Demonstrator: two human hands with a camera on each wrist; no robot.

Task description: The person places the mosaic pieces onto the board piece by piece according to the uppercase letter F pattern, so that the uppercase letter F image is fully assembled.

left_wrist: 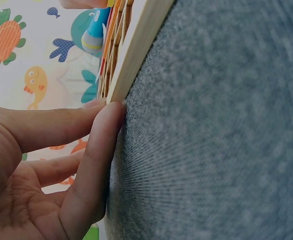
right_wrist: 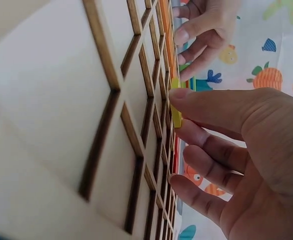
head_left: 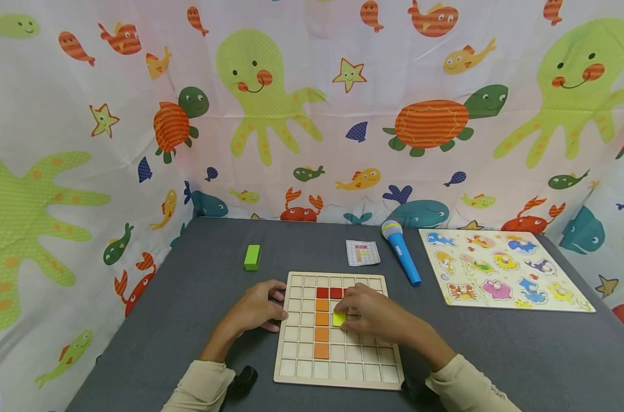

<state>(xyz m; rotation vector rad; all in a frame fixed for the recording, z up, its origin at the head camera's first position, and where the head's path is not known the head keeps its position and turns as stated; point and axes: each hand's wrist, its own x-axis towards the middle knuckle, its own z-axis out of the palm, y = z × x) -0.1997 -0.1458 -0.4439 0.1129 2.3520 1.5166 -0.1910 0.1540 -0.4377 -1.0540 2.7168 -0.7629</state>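
Observation:
A wooden grid board (head_left: pixel 339 371) lies on the grey table. Along its left edge, my left hand (head_left: pixel 263 306) pinches the rim (left_wrist: pixel 131 55) with thumb and finger. My right hand (head_left: pixel 374 312) holds a yellow square tile (head_left: pixel 338 320) between thumb and fingers over the middle of the grid. In the right wrist view the yellow tile (right_wrist: pixel 176 115) stands at a tilt against the grid. Several orange tiles (head_left: pixel 322 335) form a column in the board. Red tiles (head_left: pixel 323 293) form a row at its top, partly hidden behind my right hand.
Behind the board lie a green block (head_left: pixel 252 257), a small card (head_left: pixel 363 253) with a coloured grid pattern and a blue toy microphone (head_left: pixel 406 257). A sea-animal puzzle board (head_left: pixel 508 272) sits at the right. A printed curtain (head_left: pixel 317 86) surrounds the table's far and side edges.

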